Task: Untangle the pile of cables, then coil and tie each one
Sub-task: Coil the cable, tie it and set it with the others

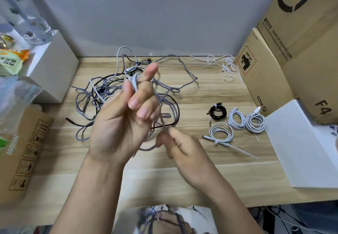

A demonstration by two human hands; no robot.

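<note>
A tangled pile of grey braided, black and white cables (102, 94) lies on the wooden table (201, 91) at centre left. My left hand (126, 116) is raised above the pile, with a grey cable (135, 82) wrapped around its fingers. From there the cable runs down to my right hand (175, 142), which pinches it between thumb and fingers. Right of the hands lie several coiled and tied cables: one black coil (217, 112) and three white coils (222, 133) (236, 118) (255, 122).
Loose white ties (224, 65) lie at the back right. Cardboard boxes (285, 50) stand along the right side, with a white box (300, 142) in front of them. A white block (54, 69), a bag and a cardboard box (22, 151) line the left edge.
</note>
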